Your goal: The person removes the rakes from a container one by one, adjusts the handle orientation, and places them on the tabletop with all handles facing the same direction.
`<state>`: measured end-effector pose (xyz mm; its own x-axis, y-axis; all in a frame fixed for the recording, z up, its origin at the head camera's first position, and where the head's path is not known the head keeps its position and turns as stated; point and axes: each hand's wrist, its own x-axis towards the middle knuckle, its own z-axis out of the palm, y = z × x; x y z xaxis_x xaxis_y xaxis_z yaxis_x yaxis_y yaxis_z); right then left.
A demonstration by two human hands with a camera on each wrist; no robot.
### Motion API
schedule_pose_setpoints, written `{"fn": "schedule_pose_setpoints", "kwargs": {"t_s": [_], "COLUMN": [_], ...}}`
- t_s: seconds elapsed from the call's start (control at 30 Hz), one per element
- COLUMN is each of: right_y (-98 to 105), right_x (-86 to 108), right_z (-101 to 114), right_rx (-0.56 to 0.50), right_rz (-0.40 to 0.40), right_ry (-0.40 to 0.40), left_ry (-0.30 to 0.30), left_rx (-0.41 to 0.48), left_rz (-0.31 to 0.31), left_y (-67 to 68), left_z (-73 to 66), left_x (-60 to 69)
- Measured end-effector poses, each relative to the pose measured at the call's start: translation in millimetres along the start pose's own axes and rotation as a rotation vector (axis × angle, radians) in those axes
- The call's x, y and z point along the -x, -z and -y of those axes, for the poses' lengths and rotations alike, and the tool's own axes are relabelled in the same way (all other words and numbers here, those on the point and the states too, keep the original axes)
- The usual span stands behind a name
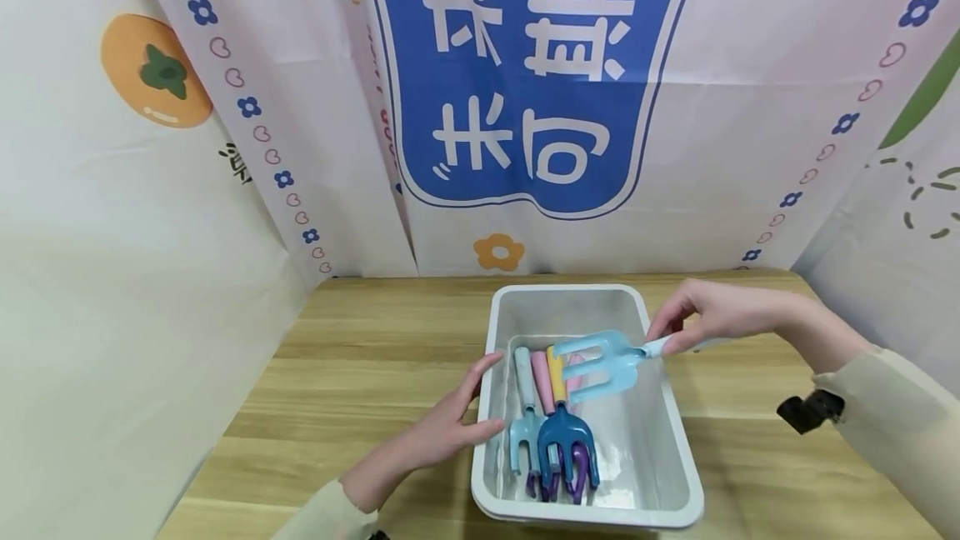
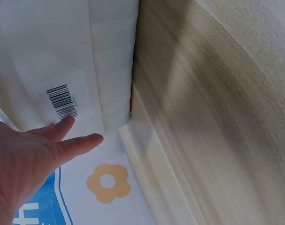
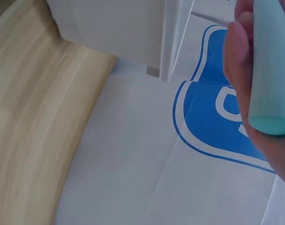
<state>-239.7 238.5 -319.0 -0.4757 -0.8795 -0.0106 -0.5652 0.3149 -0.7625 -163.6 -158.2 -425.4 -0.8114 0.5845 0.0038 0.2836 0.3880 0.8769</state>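
Note:
Pinched by its handle in my right hand [image 1: 708, 317] is a light blue garden hand fork [image 1: 611, 365], its tines pointing left over a white plastic bin [image 1: 678, 440]. The right wrist view has the pale handle [image 3: 273, 65] of this fork along the palm. My left hand [image 1: 450, 423] is at the bin's left side, fingers extended to the rim. Inside the bin lie another light blue fork [image 1: 526, 390], a dark blue fork [image 1: 567, 432] with a yellow handle, a pink handle [image 1: 542, 377] and purple tines [image 1: 580, 465], partly covered.
A wood-grain table [image 1: 360, 357] carries the bin. Behind it hangs a white printed cloth [image 1: 690, 157] with a blue panel, and cloth also covers the left and right sides. A barcode label [image 2: 62, 101] is on the bin's outer wall in the left wrist view.

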Motion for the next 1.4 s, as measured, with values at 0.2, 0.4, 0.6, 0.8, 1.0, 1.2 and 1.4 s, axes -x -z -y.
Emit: {"fn": "schedule_pose_setpoints", "kwargs": {"t_s": [0.2, 0.4, 0.6, 0.8, 1.0, 1.2, 1.4], "right_y": [-11.3, -18.3, -24.6, -35.0, -50.4, -61.8, -71.7], "right_x": [24.5, 47.8, 66.7, 77.7, 82.7, 84.8, 80.2], "right_z": [-4.6, -6.2, -16.1, -31.7, -48.4, -66.1, -82.8], "right_rx": [-0.047, -0.160, -0.175, -0.095, -0.050, -0.118, -0.171], "right_rz": [-0.098, -0.228, -0.441, -0.677, -0.830, -0.911, -0.969], "right_ry": [0.025, -0.087, -0.114, -0.148, -0.237, -0.271, -0.330], "left_ry": [-0.011, -0.025, -0.009, -0.003, -0.005, 0.005, 0.008], "left_rx": [-0.003, -0.002, 0.003, 0.021, 0.029, 0.029, 0.032], "left_rz": [-0.002, -0.008, -0.006, 0.001, 0.006, 0.009, 0.005], "left_y": [0.1, -0.5, 0.4, 0.9, -0.1, -0.3, -0.3], "left_z": [1.5, 1.7, 1.3, 1.4, 1.2, 0.1, 0.5], "left_x": [-0.7, -0.4, -0.3, -0.3, 0.2, 0.2, 0.6]}}
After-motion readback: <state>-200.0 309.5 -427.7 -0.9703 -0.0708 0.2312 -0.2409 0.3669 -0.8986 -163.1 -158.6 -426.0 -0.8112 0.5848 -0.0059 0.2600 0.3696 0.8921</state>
